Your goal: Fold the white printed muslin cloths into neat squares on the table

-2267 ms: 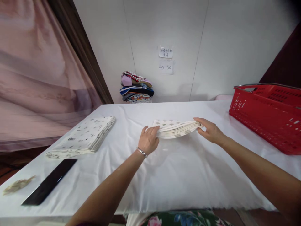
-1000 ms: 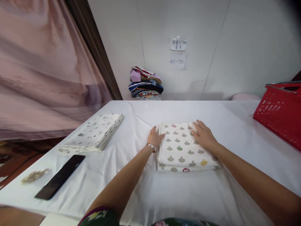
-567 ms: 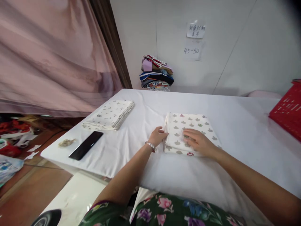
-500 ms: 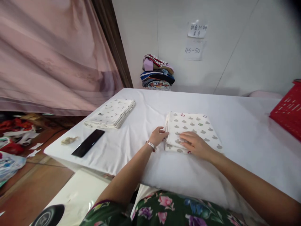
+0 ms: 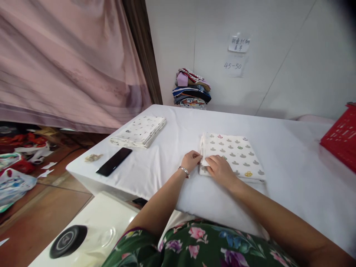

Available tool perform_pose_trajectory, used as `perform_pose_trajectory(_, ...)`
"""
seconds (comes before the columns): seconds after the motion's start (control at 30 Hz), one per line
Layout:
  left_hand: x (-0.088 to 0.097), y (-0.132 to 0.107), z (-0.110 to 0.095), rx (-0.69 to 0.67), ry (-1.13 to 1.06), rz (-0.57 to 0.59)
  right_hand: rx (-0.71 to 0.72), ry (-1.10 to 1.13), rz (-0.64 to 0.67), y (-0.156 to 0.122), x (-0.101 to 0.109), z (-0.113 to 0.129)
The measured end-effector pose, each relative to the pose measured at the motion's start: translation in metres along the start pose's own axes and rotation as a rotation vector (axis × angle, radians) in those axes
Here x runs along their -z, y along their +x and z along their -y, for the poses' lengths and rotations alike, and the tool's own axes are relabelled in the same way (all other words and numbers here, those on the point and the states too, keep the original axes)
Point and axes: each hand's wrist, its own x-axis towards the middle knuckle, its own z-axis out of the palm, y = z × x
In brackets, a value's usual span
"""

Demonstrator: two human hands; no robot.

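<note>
A folded white cloth [image 5: 230, 152] with grey, duck-like shapes and a few coloured motifs lies on the white-covered table. At its left edge my left hand [image 5: 191, 161], with a bracelet at the wrist, pinches the layered folds. My right hand [image 5: 221, 170] is closed on the same edge from the other side, its thumb and fingers pressed to the cloth near the front left corner. The fingertips of both hands nearly meet there. Further left lies another folded white cloth [image 5: 141, 130] with small dark prints.
A black phone [image 5: 114, 161] and a small beige bundle [image 5: 94, 157] lie near the table's left edge. Folded textiles [image 5: 192, 89] are stacked against the wall. A red basket [image 5: 341, 135] stands at the right. On a low white surface sits a black round object [image 5: 68, 241].
My right hand has moved left across the cloth to its left edge, beside my left hand, and now grips there. The view has shifted slightly left.
</note>
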Motion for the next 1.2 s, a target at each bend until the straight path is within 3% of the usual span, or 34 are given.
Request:
perform_pose_trajectory(0.6, -0.002, -0.007, -0.010, -0.053, 0.283, -0.070, 0.091, 0.070, -0.005, -0.018, -0.006, 0.002)
perform_pose_trajectory(0.73, -0.002, -0.005, -0.012, -0.046, 0.296, -0.043, 0.116, 0.075, -0.006, -0.041, 0.003, -0.018)
perform_pose_trajectory(0.9, -0.001, -0.004, -0.015, -0.067, 0.310, -0.050, 0.035, -0.045, -0.024, -0.091, 0.021, -0.063)
perform_pose_trajectory(1.0, -0.001, -0.008, -0.021, -0.199, 0.380, -0.121, -0.074, -0.096, -0.009, -0.120, 0.034, -0.085)
perform_pose_trajectory(1.07, 0.000, -0.013, -0.026, -0.393, 0.427, -0.138, -0.179, -0.100, -0.017, -0.135, 0.042, -0.095)
perform_pose_trajectory(1.2, 0.004, -0.026, -0.035, -0.821, 0.565, 0.062, -0.320, -0.068, -0.060, -0.151, 0.052, -0.102)
